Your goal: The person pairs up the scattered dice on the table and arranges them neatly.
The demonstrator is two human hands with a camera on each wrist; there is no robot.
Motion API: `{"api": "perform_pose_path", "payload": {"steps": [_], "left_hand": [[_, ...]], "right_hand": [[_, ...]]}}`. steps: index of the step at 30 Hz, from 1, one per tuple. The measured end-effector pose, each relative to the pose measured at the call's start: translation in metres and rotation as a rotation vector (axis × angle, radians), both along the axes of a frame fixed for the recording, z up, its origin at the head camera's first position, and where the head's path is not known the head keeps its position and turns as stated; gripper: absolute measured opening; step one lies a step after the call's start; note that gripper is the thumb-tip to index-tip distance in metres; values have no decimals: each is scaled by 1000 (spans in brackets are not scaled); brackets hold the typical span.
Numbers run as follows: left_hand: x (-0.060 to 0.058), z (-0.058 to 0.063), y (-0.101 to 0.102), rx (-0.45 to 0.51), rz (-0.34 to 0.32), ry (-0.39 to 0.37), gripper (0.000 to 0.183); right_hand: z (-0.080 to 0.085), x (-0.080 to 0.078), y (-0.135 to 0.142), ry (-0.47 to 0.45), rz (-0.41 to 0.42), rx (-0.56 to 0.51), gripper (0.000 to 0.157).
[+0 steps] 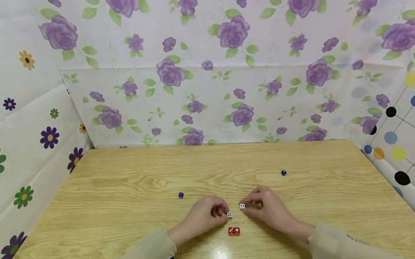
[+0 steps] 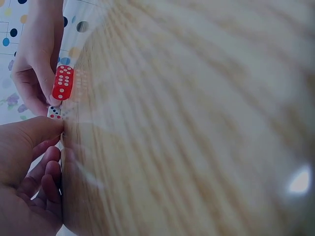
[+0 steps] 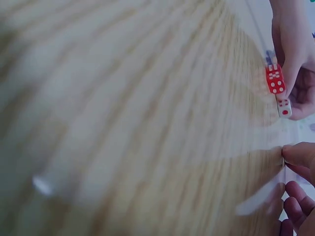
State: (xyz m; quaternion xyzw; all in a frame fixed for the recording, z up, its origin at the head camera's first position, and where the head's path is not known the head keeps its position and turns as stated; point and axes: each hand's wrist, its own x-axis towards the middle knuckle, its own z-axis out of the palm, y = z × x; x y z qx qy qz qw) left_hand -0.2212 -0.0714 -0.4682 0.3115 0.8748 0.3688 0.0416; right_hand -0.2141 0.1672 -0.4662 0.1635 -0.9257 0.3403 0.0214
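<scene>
My left hand [image 1: 206, 214] pinches a white die [image 1: 229, 215] between thumb and finger, low over the wooden table. Just to the right, a second white die [image 1: 242, 206] sits at the fingertips of my right hand [image 1: 269, 210], pinched between thumb and forefinger. A small gap parts the two white dice in the head view. Nearer to me, two red dice [image 1: 234, 231] stand side by side on the table. In the right wrist view, my left thumb overlaps the white die [image 3: 284, 108] behind a red die [image 3: 274, 78]; the right hand's own die is mostly hidden there.
A blue die [image 1: 181, 195] lies beyond my left hand, and another blue die [image 1: 283, 173] lies beyond the right one. The wooden table [image 1: 128, 178] ends at a flowered cloth backdrop [image 1: 212, 103], with patterned cloth at both sides.
</scene>
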Motion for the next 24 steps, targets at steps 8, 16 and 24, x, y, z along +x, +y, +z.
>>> {"api": "perform_pose_path", "payload": {"steps": [8,16,24], "left_hand": [[1,1,0,8,0,-6,8],[2,2,0,-3,-2,3,8],[3,3,0,-12,-4,14,8]], "right_hand": [[-3,6,-5,10,48,-20,17],[-1,12,-9,33,65,-18,16],[-2,13,-10,33,62,-15,16]]}}
